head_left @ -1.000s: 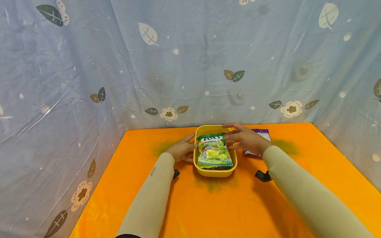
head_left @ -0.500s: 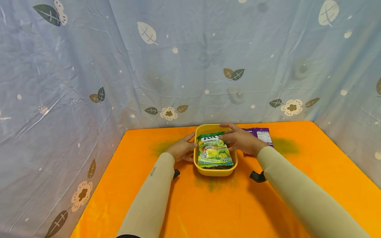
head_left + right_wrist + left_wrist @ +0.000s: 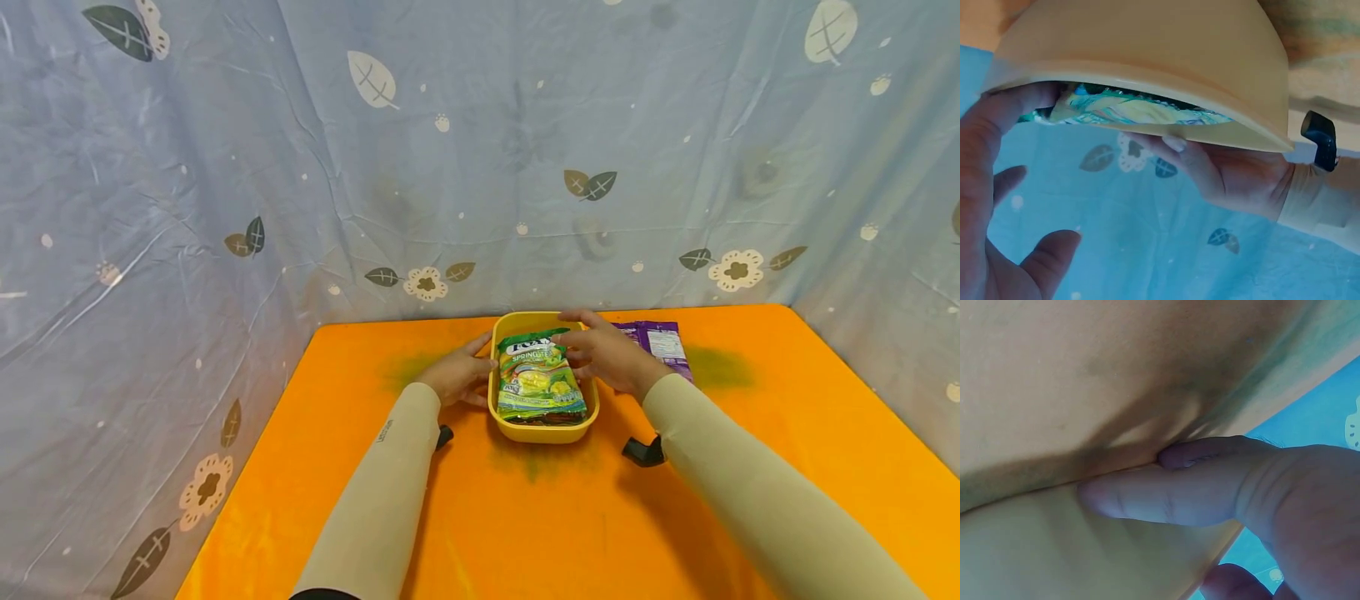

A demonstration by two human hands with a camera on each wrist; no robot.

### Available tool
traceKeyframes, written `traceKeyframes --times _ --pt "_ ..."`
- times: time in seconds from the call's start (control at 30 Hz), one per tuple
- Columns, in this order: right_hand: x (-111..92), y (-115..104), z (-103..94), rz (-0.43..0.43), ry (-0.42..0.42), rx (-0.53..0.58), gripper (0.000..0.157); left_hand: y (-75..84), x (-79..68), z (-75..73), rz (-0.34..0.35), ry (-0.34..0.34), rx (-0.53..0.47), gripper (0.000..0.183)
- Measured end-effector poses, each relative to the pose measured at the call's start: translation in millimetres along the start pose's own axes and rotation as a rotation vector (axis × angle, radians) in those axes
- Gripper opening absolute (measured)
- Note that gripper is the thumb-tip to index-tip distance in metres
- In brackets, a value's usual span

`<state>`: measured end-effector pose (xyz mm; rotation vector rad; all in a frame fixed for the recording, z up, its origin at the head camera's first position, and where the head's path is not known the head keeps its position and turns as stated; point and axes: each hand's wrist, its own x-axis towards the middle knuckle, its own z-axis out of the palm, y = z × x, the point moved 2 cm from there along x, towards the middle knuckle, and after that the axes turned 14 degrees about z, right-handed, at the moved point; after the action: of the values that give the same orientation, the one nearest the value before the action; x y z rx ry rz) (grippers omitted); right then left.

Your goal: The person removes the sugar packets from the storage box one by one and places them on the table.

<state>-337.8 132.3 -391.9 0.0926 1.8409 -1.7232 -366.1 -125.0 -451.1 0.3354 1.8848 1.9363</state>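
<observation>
A yellow plastic tub (image 3: 542, 434) holds a green candy packet (image 3: 534, 383) printed "FOX'S Spring Tea", lying face up over other wrappers. My left hand (image 3: 456, 377) holds the tub's left side; its thumb laps the rim while the fingers lie along the outer wall. In the left wrist view a straight finger (image 3: 1166, 494) runs along that wall. My right hand (image 3: 611, 357) reaches over the right rim, fingertips at the packet's upper right edge. Seen from the right wrist, one finger (image 3: 1022, 103) dips inside the tub; the thumb (image 3: 1054, 256) stands apart outside it.
Behind the right hand lies a purple packet (image 3: 664, 343) on the orange table (image 3: 517, 533). Black pieces (image 3: 643, 452) sit at both wrists. A blue-grey leaf-print curtain (image 3: 480, 150) encloses the back and sides of the table.
My right hand has shifted slightly left, deeper over the tub and the green packet, uncovering more of the purple packet. The left hand stays in place at the tub.
</observation>
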Motion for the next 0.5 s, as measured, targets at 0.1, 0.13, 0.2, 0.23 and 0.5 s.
traceKeyframes --times 0.1,0.13,0.2,0.23,0.5 --pt "1.0 1.4 0.5 0.003 -0.012 -0.009 0.058 -0.6 0.7 -0.2 -0.001 0.000 0.008 0.067" --pt "1.8 2.0 0.6 0.000 -0.023 -0.008 0.057 -0.8 0.9 -0.1 -0.002 0.001 0.011 0.067" --pt "3.9 3.3 0.9 -0.012 -0.044 -0.005 0.056 -0.6 1.1 0.1 -0.002 0.004 0.016 0.068" --pt "5.0 3.9 1.5 -0.018 -0.058 0.003 0.055 -0.5 1.3 0.1 -0.002 0.006 0.015 0.068" --pt "15.4 14.4 17.2 -0.004 -0.115 -0.070 0.059 1.0 1.8 1.9 -0.007 0.008 0.007 0.068"
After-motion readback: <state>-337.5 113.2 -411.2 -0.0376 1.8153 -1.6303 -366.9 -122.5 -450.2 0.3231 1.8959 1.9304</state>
